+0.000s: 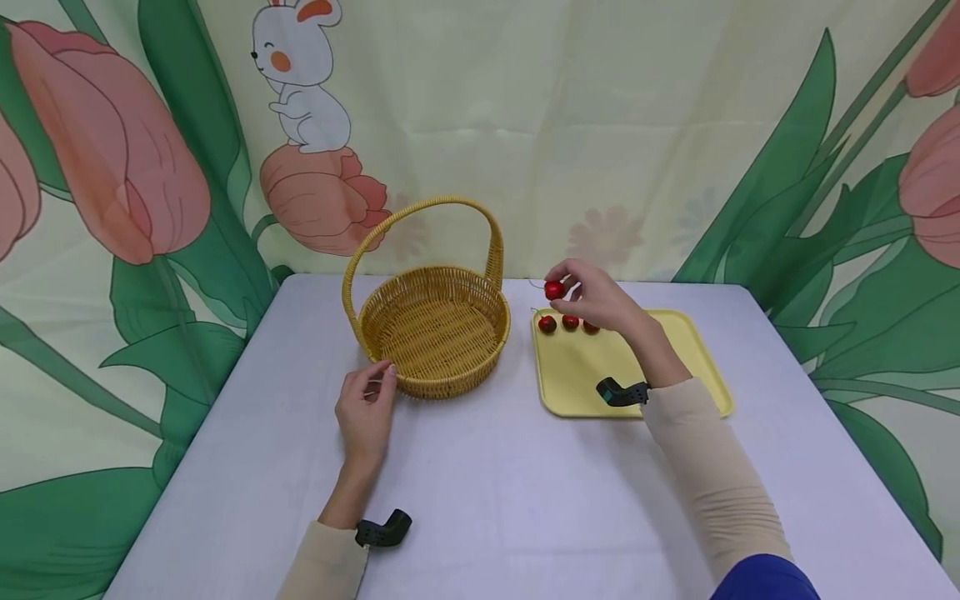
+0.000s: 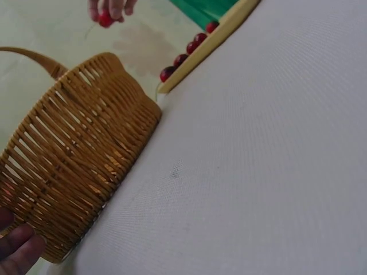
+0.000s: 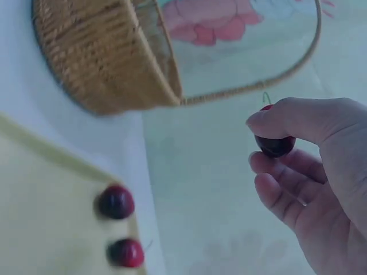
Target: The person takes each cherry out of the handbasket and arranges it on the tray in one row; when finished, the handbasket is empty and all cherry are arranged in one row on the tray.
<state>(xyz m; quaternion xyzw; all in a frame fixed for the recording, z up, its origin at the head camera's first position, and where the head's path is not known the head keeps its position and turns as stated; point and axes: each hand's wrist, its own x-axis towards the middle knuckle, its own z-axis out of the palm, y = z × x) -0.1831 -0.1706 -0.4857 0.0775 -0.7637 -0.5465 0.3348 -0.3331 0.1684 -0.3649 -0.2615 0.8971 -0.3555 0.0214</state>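
Observation:
A dark red cherry (image 1: 553,290) with a thin stem is pinched between the thumb and fingers of my right hand (image 1: 596,297), above the back left edge of the yellow tray (image 1: 622,375). Several more cherries (image 1: 547,324) lie along that tray's back edge, partly hidden by the hand in the head view. To the left stands a round wicker basket (image 1: 435,329) with a tall arched handle; its inside shows bare weave. My left hand (image 1: 365,406) pinches the basket's front left rim, and its fingers (image 2: 23,252) lie against the woven side in the left wrist view.
A white cloth (image 1: 480,500) covers the table. Behind it hangs a curtain (image 1: 600,125) printed with tulips and a rabbit. The basket's handle (image 1: 450,202) rises high between the rim's left and right sides. Black cameras (image 1: 386,529) sit on both wrists.

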